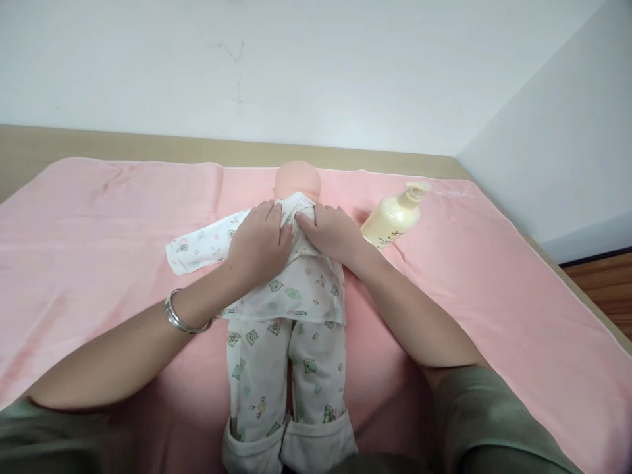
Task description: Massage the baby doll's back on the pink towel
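Note:
A baby doll lies on its back on a pink mat; its bald head points away from me. It wears a white baby top with green animal prints and matching trousers with turned-up cuffs. My left hand, a silver bangle on its wrist, is closed on the chest cloth at the left. Across from it, my right hand grips the cloth near the collar and shoulder. Between my thumbs the fabric is folded. One sleeve stretches out flat to the left. My hands hide parts of the chest, and the doll's face cannot be made out.
A pale yellow pump bottle leans at a tilt on the mat, right of the doll and close to my right wrist. Behind the mat runs a wooden edge against a white wall. Another wall stands at the right.

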A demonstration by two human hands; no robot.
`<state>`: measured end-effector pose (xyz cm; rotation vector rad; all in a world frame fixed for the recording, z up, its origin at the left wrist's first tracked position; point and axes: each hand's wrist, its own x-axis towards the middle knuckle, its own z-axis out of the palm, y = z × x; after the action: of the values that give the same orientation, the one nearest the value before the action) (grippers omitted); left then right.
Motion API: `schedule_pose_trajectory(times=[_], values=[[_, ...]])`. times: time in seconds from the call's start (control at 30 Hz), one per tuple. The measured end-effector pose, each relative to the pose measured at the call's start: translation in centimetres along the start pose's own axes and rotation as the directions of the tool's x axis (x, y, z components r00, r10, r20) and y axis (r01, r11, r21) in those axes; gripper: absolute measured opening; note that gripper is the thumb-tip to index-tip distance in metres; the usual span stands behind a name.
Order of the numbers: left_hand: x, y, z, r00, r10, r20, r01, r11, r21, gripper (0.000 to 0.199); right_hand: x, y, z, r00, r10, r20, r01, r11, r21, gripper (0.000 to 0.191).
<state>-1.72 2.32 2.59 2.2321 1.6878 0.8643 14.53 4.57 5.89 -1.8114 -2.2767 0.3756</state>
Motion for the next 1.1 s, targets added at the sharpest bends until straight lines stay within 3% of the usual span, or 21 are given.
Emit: schedule_pose_trajectory(times=[0.13,0.27,0.43,0.57,0.73,0.87,1.0,1.1], values=[[2.4,-1.6,-0.6,0.989,-0.095,0.117,0.100,0.994,-0.043,0.037,-2.1,-1.8,1.1,0.993,-0.040,-0.113,0.018,0.982,-0.189,0.056],[3.7,-2.5,-0.9,0.965,-0.152,0.216,0.165,0.985,-0.047,0.048,-3.7,-3.0,1.3,0.992,-0.079,-0.098,0.056,0.976,-0.212,0.062],[0.9,-0.8,0.0,0.995,-0.029,0.096,0.015,0.989,0.149,0.062,-1.0,-1.2,0.8,0.999,0.021,-0.028,-0.020,1.000,0.024,0.060],[-1.2,0.3,0.8,0.999,0.006,0.049,-0.011,0.995,0.098,0.065,1.0,0.2,0.9,0.996,0.084,-0.033,-0.078,0.986,0.146,0.056],[1.4,-1.1,0.2,0.989,-0.083,0.119,0.078,0.996,0.044,0.055,-1.0,-1.5,1.4,0.995,0.033,-0.092,-0.041,0.996,-0.083,0.056],[3.3,-2.3,-0.2,0.978,-0.138,0.155,0.141,0.990,-0.008,0.049,-3.5,-3.1,1.7,0.997,-0.024,-0.077,0.009,0.983,-0.184,0.065],[2.9,-2.3,0.1,0.986,-0.127,0.104,0.125,0.992,0.018,0.052,-3.0,-2.7,1.2,0.998,-0.028,-0.060,0.020,0.991,-0.131,0.062],[2.5,-2.0,0.3,0.989,-0.114,0.099,0.111,0.993,0.043,0.055,-1.2,-1.4,0.6,0.997,0.064,-0.036,-0.063,0.998,0.021,0.059]])
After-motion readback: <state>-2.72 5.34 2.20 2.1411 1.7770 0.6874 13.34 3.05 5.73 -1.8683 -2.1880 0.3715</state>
